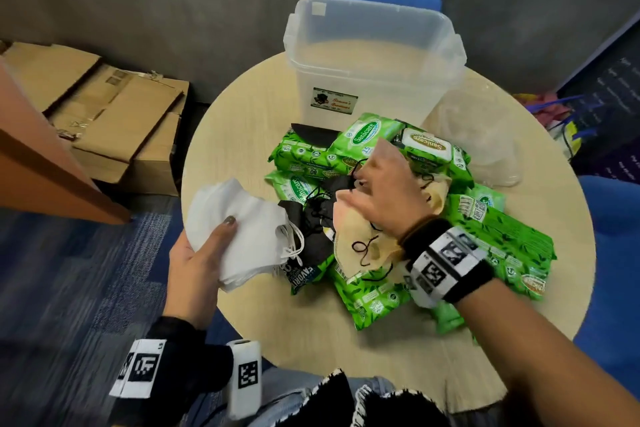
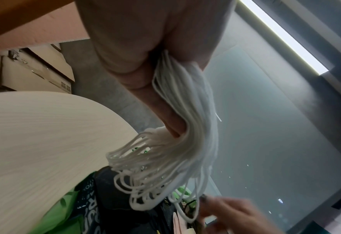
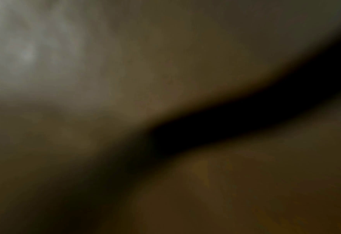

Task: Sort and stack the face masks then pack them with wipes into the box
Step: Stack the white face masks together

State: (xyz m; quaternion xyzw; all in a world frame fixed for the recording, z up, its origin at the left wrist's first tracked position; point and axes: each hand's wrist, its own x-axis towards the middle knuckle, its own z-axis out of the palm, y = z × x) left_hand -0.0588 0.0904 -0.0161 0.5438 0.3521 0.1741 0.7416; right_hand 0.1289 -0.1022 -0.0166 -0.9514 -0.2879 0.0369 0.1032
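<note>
I have my left hand at the lower left of the head view, thumb curled over a stack of white masks with the other fingers beneath it, gripping the stack at one end so the sorted pieces stay squared while I work with the other hand. The left wrist view shows the white ear loops hanging in a bundle below that hand, just beside the worktop edge. My right hand sits at frame centre over the mixed heap; its fingers seem bent down into the pile where black masks and beige masks tangle with black cords, but I cannot tell whether they have closed on anything, and the right wrist view is dark blur. The green wipes packs lie under and around the masks, spread toward the right of the frame. The clear plastic box stands open at the upper centre, behind the heap, with nothing in it. I judge the white masks are gathered, the black and beige colours are still to sort, and packing has not begun.
</note>
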